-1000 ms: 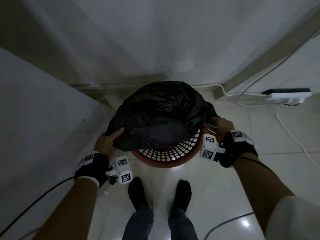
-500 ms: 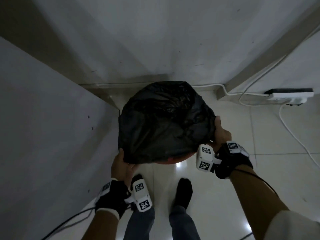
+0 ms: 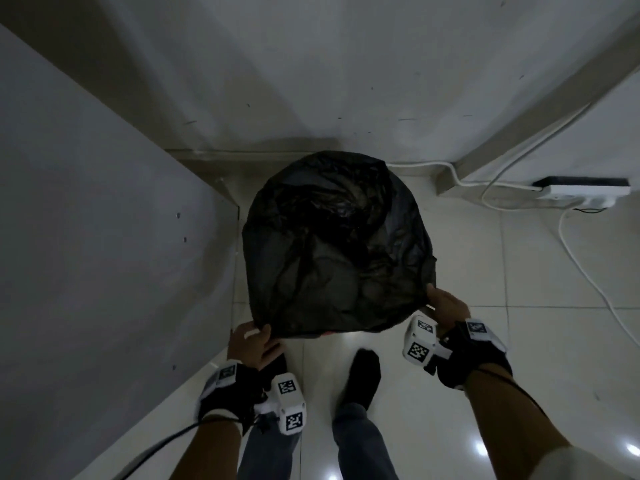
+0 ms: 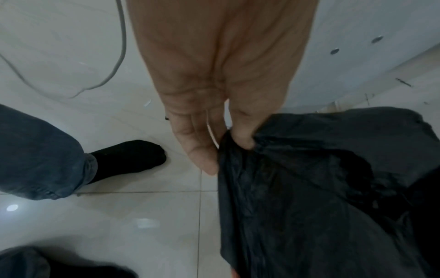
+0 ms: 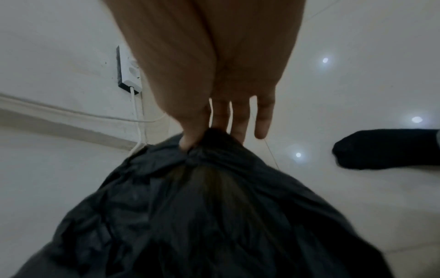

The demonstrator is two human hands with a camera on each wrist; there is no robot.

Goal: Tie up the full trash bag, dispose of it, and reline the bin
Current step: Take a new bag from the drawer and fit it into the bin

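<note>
A black trash bag (image 3: 337, 247) hangs spread wide in the corner, hiding nearly all of the red mesh bin; only a red sliver of bin rim (image 3: 325, 335) shows under its near edge. My left hand (image 3: 251, 342) pinches the bag's near-left edge between thumb and fingers, as the left wrist view shows at the bag (image 4: 321, 188) and hand (image 4: 228, 143). My right hand (image 3: 445, 304) pinches the near-right edge; in the right wrist view the thumb and forefinger of that hand (image 5: 200, 139) bunch the plastic of the bag (image 5: 202, 216).
White walls close the corner behind and to the left. A white power strip (image 3: 585, 192) with cords (image 3: 585, 268) lies on the tile floor at right. My two black-socked feet (image 3: 360, 379) stand just behind the bag.
Both hands pulled the bag's near edge toward me and upward, so the bag now covers the bin's mesh side. My left hand moved from the bin's left side to its near-left corner.
</note>
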